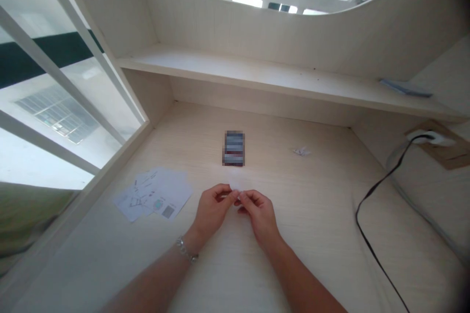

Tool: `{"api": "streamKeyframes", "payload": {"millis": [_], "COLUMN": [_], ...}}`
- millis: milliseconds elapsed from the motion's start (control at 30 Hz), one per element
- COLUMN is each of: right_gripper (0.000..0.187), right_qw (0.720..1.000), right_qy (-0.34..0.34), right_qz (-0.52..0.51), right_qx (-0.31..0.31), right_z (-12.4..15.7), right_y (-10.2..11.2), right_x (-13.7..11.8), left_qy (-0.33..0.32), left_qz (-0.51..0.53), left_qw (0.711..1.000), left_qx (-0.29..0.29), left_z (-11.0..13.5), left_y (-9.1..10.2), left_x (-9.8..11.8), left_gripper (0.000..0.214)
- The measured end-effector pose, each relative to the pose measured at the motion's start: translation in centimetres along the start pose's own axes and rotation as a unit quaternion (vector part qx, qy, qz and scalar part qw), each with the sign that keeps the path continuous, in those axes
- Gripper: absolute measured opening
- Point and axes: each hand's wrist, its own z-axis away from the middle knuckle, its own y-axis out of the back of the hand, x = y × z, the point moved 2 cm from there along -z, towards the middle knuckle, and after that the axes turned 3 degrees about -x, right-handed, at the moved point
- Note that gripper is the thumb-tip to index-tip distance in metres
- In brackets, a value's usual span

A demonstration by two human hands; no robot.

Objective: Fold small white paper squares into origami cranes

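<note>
My left hand [212, 207] and my right hand [257, 212] meet over the middle of a pale wooden desk [330, 215]. Both pinch a small white piece of paper [235, 190] between thumb and fingertips, and their fingers are curled. A thin bracelet [185, 250] circles my left wrist. Just beyond the hands a small dark blurred card or phone [234, 148] lies flat on the desk.
A spread of printed white paper sheets [156, 199] lies to the left. A tiny folded white paper bit [301, 151] sits at the right. A black cable [374, 205] runs from a wall plug [431, 138] across the desk. A shelf [257, 76] spans the back.
</note>
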Motion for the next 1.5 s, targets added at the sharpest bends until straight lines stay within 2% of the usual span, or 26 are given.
{"api": "streamKeyframes", "payload": {"millis": [67,167,200,333,533,867,1067,1300,1500], "right_gripper": [0.022,0.021,0.019,0.018,0.024,0.025,0.022,0.027,0.022], "right_qw": [0.999,0.994,0.992,0.995,0.997,0.995,0.994,0.997,0.997], "right_qy": [0.004,0.04,0.042,0.035,0.063,0.078,0.083,0.061,0.039], "right_qz": [0.037,0.105,0.116,0.085,0.049,0.062,0.062,0.048,0.048], "right_qx": [-0.017,0.008,-0.005,-0.028,0.004,0.024,0.018,0.016,-0.04], "right_z": [-0.1,-0.5,-0.6,-0.9,-1.1,-1.1,-1.0,-1.1,-1.3], "right_y": [0.1,0.7,0.8,1.0,0.7,0.7,0.6,0.6,1.0], "right_x": [0.0,-0.3,-0.4,-0.5,-0.1,0.0,-0.2,0.0,-0.2], "left_qy": [-0.008,-0.002,0.001,0.009,-0.018,-0.035,-0.04,-0.037,-0.044], "left_qz": [-0.038,-0.078,-0.08,-0.04,-0.011,-0.011,-0.016,-0.021,-0.049], "left_qw": [0.999,0.997,0.996,0.999,0.999,0.998,0.999,0.998,0.998], "left_qx": [0.005,-0.024,-0.034,-0.029,0.025,0.041,0.031,0.04,-0.003], "left_z": [0.1,0.1,0.1,0.0,0.0,-0.2,-0.3,-0.5,-0.4], "left_y": [0.2,0.5,0.5,0.3,0.4,0.7,0.7,0.9,1.0], "left_x": [0.0,-0.3,-0.4,-0.9,-1.1,-1.2,-1.2,-1.3,-1.4], "left_gripper": [0.019,0.02,0.02,0.022,0.026,0.024,0.023,0.022,0.018]}}
